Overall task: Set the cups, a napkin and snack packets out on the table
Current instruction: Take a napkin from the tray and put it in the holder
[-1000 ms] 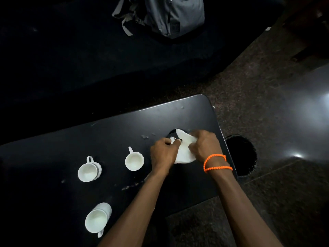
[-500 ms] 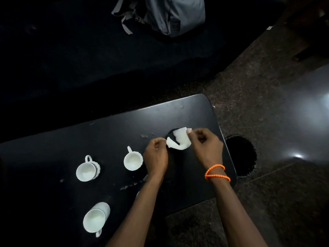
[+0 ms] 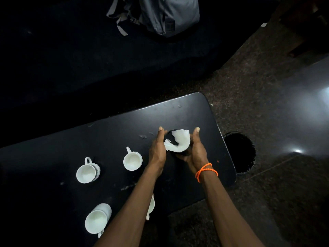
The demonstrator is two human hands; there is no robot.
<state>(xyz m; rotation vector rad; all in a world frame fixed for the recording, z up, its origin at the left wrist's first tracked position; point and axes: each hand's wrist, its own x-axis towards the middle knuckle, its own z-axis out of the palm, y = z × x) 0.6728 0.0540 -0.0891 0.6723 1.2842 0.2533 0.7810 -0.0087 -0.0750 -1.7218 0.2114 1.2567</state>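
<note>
A crumpled white napkin [image 3: 179,144] sits in the mouth of a small black cup [image 3: 184,152] on the right part of the black table [image 3: 115,132]. My left hand [image 3: 157,150] presses flat against the cup's left side. My right hand [image 3: 195,152], with orange bead bracelets on the wrist, cups its right side. Several white ribbed cups stand to the left: one [image 3: 132,160] close to my left hand, one [image 3: 88,172] further left, one [image 3: 97,218] near the front edge. Another white cup [image 3: 151,205] is mostly hidden under my left forearm. No snack packets are visible.
A round black bin [image 3: 238,152] stands on the speckled floor just off the table's right end. A grey backpack [image 3: 167,13] rests on a dark seat [image 3: 71,50] beyond the table. Crumbs and smears [image 3: 128,187] mark the tabletop.
Both hands let go of the napkin's edges, leaving it stuffed in the black cup. They now lie along the cup's two sides with fingers straightened.
</note>
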